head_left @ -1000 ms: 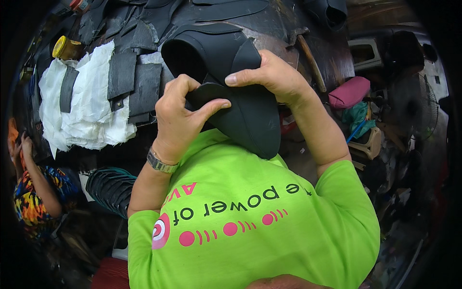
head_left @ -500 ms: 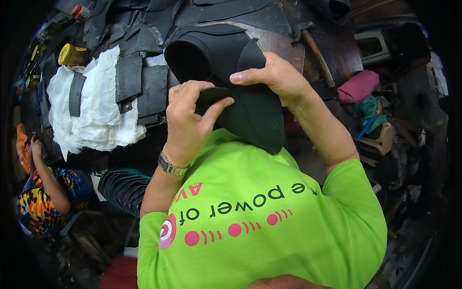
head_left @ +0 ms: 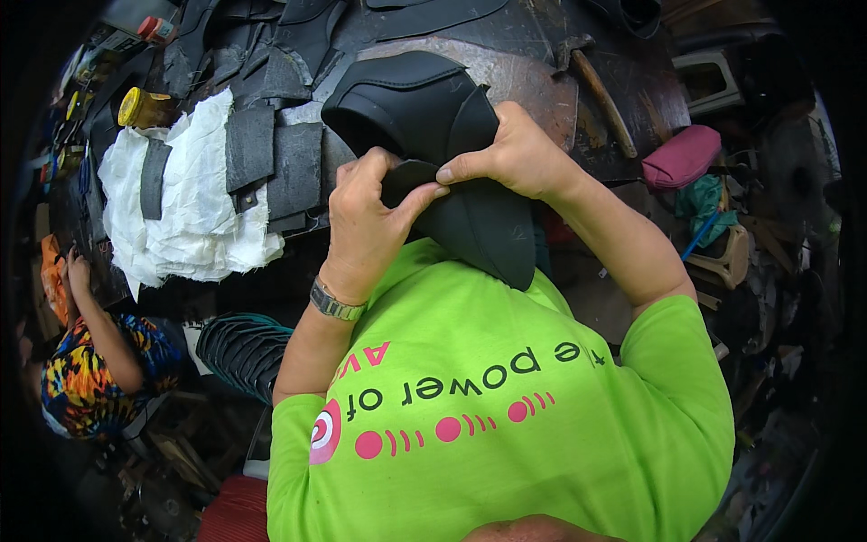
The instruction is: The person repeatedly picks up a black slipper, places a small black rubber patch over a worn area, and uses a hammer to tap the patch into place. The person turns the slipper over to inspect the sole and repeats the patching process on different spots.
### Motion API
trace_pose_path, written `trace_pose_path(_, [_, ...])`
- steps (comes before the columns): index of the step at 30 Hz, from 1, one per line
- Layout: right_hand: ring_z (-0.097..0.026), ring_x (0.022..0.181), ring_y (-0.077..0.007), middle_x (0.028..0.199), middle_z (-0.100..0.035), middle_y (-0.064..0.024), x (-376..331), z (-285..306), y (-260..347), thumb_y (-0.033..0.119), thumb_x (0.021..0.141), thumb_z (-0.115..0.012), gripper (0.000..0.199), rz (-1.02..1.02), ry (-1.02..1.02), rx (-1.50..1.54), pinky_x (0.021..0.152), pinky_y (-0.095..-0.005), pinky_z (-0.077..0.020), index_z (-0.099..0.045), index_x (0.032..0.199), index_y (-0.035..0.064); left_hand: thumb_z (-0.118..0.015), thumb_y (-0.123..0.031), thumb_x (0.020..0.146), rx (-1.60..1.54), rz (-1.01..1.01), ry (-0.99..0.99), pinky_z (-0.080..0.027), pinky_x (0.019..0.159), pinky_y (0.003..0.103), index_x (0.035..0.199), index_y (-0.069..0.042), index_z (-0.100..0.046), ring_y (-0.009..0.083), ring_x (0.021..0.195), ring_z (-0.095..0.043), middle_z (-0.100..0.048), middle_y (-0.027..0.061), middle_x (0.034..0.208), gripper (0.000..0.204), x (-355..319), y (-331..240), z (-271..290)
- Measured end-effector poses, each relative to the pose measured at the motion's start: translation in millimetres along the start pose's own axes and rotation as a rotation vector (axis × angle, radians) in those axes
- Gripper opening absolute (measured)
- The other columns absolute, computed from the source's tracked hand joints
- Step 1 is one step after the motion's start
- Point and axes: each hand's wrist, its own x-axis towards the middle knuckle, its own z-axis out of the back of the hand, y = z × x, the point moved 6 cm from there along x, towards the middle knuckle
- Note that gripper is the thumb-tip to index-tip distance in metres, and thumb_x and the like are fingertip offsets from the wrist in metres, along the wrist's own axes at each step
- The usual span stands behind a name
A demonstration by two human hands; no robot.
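Note:
A black shoe upper (head_left: 492, 226) is held in both hands over the table's near edge, its pointed end against my green shirt. My left hand (head_left: 366, 217) pinches a flap edge of it between thumb and curled fingers. On the other side my right hand (head_left: 519, 158) grips it, the thumb pressing on top and the fingers hidden behind. The two thumb tips meet near the middle of the piece. Its rounded, stitched end with a dark opening faces away from me.
White cloth (head_left: 185, 199) with dark grey material pieces (head_left: 296, 172) lies left on the table, a yellow-lidded jar (head_left: 143, 108) behind it. A hammer (head_left: 601, 99) rests at the back right, near a maroon pouch (head_left: 682, 158). Another person (head_left: 108, 370) sits far left beside stacked dark pieces (head_left: 239, 352).
My right thumb has slid down and left to meet the left thumb. The upper has tilted a little, and the whole view has shifted slightly.

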Motion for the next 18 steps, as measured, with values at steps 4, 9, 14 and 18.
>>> trace_pose_path(4, [-0.066,0.073,-0.0129,0.082,-0.074,-0.0093,0,2,5,0.004,0.071,-0.080,0.023,0.069,-0.006,-0.034,0.071,-0.0293,-0.0550,-0.073,0.090,-0.0055,-0.089,-0.021,0.073,-0.034,0.011,-0.093,-0.051,0.070,0.036,0.090,-0.003,-0.064,0.0286,0.077,-0.063,-0.065,0.0096,0.082,0.035,-8,-1,3])
trace_pose_path(9, [-0.067,0.073,-0.0130,0.083,-0.074,-0.0090,2,2,9,0.004,0.069,-0.081,0.025,0.050,0.011,-0.003,0.072,-0.0292,-0.0551,-0.073,0.091,-0.0053,-0.082,-0.016,0.083,-0.184,-0.005,-0.195,-0.050,0.066,0.031,0.090,-0.003,-0.065,0.0227,0.071,-0.063,-0.065,0.0083,0.080,0.023,-15,4,10])
trace_pose_path(14, [-0.067,0.075,-0.0132,0.085,-0.074,-0.0091,-1,3,15,0.004,0.069,-0.083,0.028,0.041,-0.019,0.010,0.073,-0.0291,-0.0556,-0.073,0.093,-0.0058,-0.077,-0.010,0.087,-0.261,-0.058,-0.147,-0.047,0.063,0.029,0.087,-0.002,-0.064,0.0197,0.067,-0.058,-0.063,0.0077,0.078,0.016,-10,11,12])
trace_pose_path(18, [-0.068,0.076,-0.0133,0.086,-0.074,-0.0091,-4,2,17,0.004,0.069,-0.083,0.028,0.072,0.000,0.050,0.073,-0.0292,-0.0556,-0.073,0.093,-0.0061,-0.077,-0.010,0.087,-0.286,-0.050,-0.126,-0.046,0.062,0.030,0.086,-0.002,-0.063,0.0198,0.066,-0.057,-0.063,0.0077,0.077,0.016,-8,10,13])
